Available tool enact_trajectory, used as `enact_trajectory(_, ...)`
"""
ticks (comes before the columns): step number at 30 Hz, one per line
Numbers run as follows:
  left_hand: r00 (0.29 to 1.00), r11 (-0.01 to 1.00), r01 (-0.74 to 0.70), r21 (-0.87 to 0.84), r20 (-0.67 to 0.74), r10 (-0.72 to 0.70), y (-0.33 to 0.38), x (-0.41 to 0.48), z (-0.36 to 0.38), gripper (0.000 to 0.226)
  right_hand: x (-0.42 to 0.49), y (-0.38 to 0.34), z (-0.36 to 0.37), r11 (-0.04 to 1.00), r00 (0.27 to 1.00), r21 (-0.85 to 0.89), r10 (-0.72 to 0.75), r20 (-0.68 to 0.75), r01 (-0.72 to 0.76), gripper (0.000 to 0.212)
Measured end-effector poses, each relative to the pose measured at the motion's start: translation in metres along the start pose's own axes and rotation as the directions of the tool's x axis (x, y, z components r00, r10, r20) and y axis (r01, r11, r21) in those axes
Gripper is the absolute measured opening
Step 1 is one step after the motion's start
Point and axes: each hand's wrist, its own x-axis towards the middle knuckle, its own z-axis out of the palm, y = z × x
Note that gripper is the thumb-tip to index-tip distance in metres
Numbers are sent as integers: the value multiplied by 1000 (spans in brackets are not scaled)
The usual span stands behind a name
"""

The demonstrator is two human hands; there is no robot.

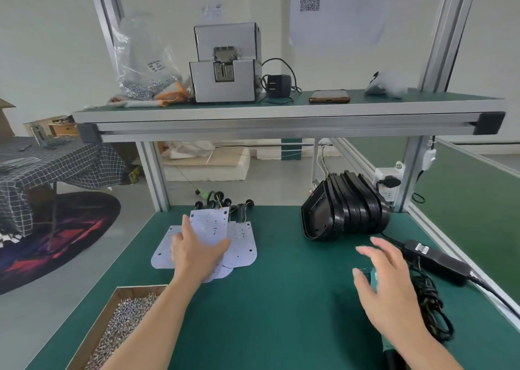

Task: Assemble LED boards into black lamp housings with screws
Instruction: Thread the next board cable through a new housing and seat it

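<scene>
White LED boards [243, 243] lay fanned in a loose pile at the far left of the green tabletop [281, 313]. The left hand [197, 254] held the top board [209, 223], its thumb on the board's left edge and its fingers [222, 247] curled round the near right edge. The right hand [385, 282] hovered over the tabletop's right side, fingers spread and holding nothing. Black lamp housings [349, 212] stood in a row at the far right. Screws [126, 324] filled a cardboard box [108, 313] at the near left corner. Right of the right hand lay a black power adapter [436, 259] with its cable.
</scene>
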Motion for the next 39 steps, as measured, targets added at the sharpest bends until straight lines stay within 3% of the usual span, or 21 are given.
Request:
enact_trajectory(3,993,989,-116,-90,-26,114,7,-31,-4,119,51,-16,22,946,961,-220,-201,188,240,54)
enact_trajectory(7,974,967,-221,-126,-78,213,11,-73,-11,128,98,-25,57,803,872,-451,-165,460,390,73)
enact_trajectory(9,971,962,-228,-154,-112,212,13,-89,-15,123,105,-24,68,726,855,-531,-151,497,437,55)
enact_trajectory(12,966,943,-233,-238,-171,196,15,-106,-19,93,102,-17,75,668,853,-586,-147,500,459,31)
enact_trajectory(15,935,904,-333,-269,-220,279,21,-119,-27,41,92,-4,73,705,884,-574,-165,438,416,27)
enact_trajectory(16,923,889,-365,-275,-230,308,24,-122,-29,38,88,-1,71,717,891,-566,-174,419,406,24)
enact_trajectory(22,794,773,-596,-218,-304,526,37,-144,-49,43,49,2,54,817,920,-466,-186,345,340,14)
enact_trajectory(25,700,694,-703,-157,-326,636,39,-151,-60,33,26,-5,40,892,947,-369,-162,278,261,17)
enact_trajectory(28,669,672,-731,-115,-315,673,35,-154,-68,26,-2,-16,22,951,966,-240,-143,216,194,16)
enact_trajectory(33,644,599,-765,-237,-293,707,41,-164,-82,19,-63,-37,8,973,938,-64,-197,285,224,17)
enact_trajectory(36,613,542,-782,-307,-224,758,52,-175,-91,15,-98,-43,9,958,901,-65,-239,362,281,17)
enact_trajectory(39,546,486,-817,-311,-147,824,59,-187,-98,15,-119,-47,6,969,880,-54,-193,433,240,28)
